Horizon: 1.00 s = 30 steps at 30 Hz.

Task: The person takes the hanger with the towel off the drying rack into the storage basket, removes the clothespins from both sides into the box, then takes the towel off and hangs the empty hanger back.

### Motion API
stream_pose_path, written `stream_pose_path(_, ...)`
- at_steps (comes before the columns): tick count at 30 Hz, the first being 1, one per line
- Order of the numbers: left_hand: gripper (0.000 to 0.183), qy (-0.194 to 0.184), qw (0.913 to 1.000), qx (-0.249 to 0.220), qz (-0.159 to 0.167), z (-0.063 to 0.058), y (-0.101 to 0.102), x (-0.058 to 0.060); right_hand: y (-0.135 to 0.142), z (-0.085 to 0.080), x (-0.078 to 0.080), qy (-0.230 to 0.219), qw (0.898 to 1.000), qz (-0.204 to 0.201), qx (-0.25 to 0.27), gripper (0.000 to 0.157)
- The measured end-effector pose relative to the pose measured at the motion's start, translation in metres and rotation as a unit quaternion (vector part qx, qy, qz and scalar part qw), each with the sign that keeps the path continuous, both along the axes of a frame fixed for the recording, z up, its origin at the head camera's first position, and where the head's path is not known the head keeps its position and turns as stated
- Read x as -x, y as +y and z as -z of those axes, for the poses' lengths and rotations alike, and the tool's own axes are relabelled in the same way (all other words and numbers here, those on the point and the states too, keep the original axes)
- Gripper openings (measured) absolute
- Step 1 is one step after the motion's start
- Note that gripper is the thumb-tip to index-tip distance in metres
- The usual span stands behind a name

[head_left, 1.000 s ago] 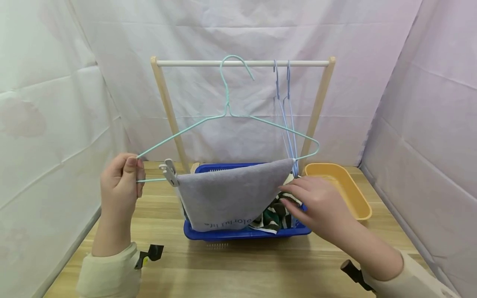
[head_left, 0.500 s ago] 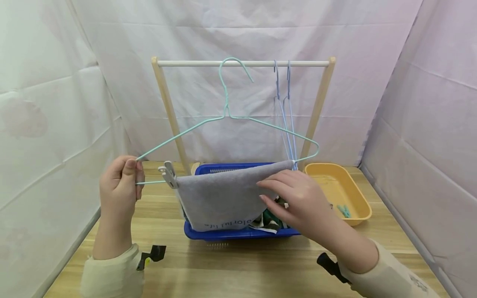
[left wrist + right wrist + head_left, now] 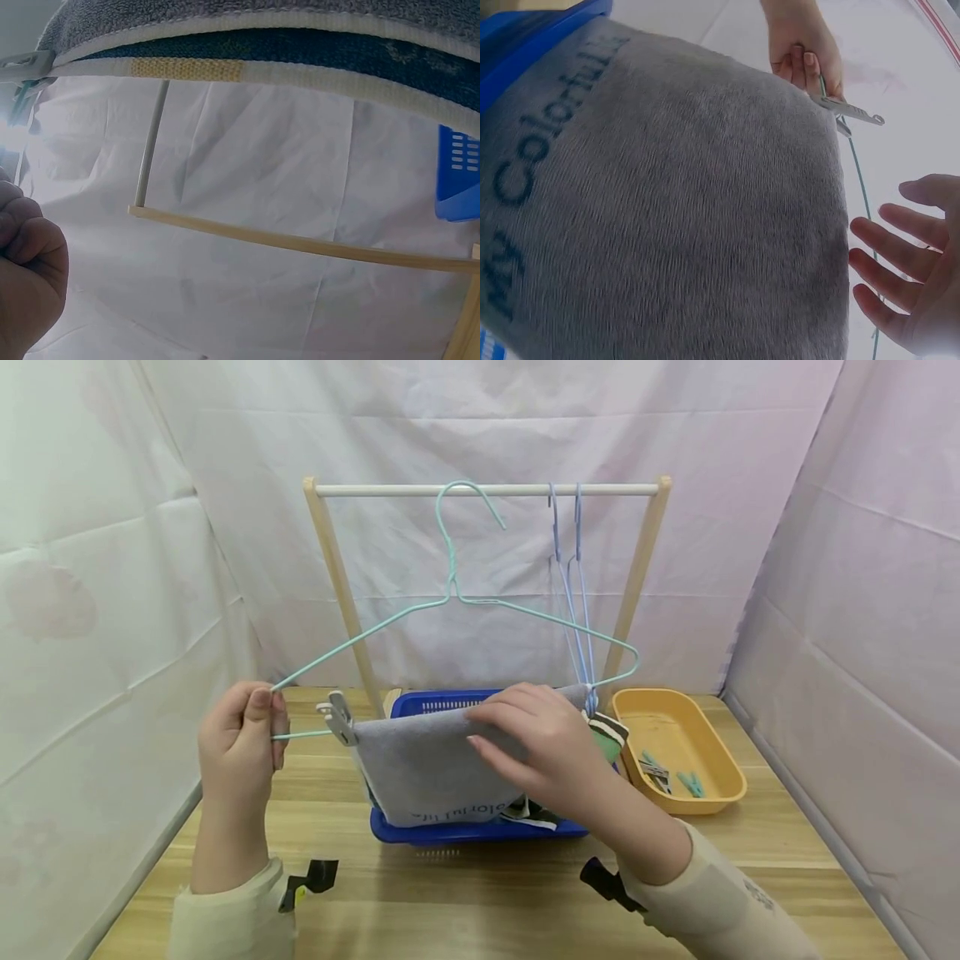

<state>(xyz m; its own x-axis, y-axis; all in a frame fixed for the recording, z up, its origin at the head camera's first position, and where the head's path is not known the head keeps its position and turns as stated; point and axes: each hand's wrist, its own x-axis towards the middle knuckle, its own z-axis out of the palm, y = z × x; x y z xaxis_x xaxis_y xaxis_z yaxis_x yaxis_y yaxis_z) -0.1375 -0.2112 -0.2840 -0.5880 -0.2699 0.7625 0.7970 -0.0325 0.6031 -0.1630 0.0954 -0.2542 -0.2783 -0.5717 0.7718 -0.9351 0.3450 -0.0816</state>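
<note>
A mint-green wire hanger (image 3: 525,611) is held up in front of the rack, its left corner gripped by my left hand (image 3: 236,752). Over its lower bar hangs a folded grey towel (image 3: 420,768) with dark lettering. One grey clothespin (image 3: 340,718) clips the towel's left end to the bar. My right hand (image 3: 551,747) is in front of the towel near its top edge, covering part of it. In the right wrist view the fingers (image 3: 900,247) of that hand are spread and hold nothing; whether they touch the fabric is hard to tell.
A blue basket (image 3: 487,837) with camouflage cloth stands behind and below the towel. The wooden rack's white rod (image 3: 390,491) carries two pale blue hangers (image 3: 579,602). To the right, a yellow tray (image 3: 720,743) holds several clothespins (image 3: 692,784). White fabric walls surround the table.
My right hand has moved left along the towel from its right end, uncovering the clothespins in the yellow tray. The left hand has sunk slightly with the hanger.
</note>
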Motion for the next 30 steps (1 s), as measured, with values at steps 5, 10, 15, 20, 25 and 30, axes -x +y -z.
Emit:
stream_pose_path(5, 0.033, 0.008, 1.0, -0.005, -0.002, 0.002, 0.001, 0.0, -0.009, 0.001, 0.001, -0.016, 1.0, -0.011, 0.01, 0.016)
stream_pose_path(10, 0.035, 0.013, 0.9999, -0.009, -0.006, 0.003, 0.002, -0.001, -0.016, 0.001, 0.002, -0.032, 0.999, -0.017, 0.015, 0.016)
stream_pose_path(15, 0.036, 0.013, 0.9998, -0.009, -0.013, 0.003, 0.004, -0.002, -0.024, 0.001, 0.002, -0.043, 0.999, -0.022, 0.022, 0.017)
stream_pose_path(20, 0.037, 0.024, 0.9996, -0.008, -0.011, 0.003, 0.004, -0.001, -0.031, 0.0, 0.003, -0.054, 0.998, -0.032, 0.027, 0.017)
stream_pose_path(25, 0.037, 0.026, 0.9995, -0.007, -0.013, 0.003, 0.005, -0.002, -0.042, -0.001, 0.002, -0.068, 0.996, -0.043, 0.032, 0.017)
stream_pose_path(30, 0.036, 0.016, 0.9997, -0.011, -0.017, 0.004, 0.006, -0.008, -0.054, 0.0, -0.001, -0.078, 0.995, -0.058, 0.032, 0.019)
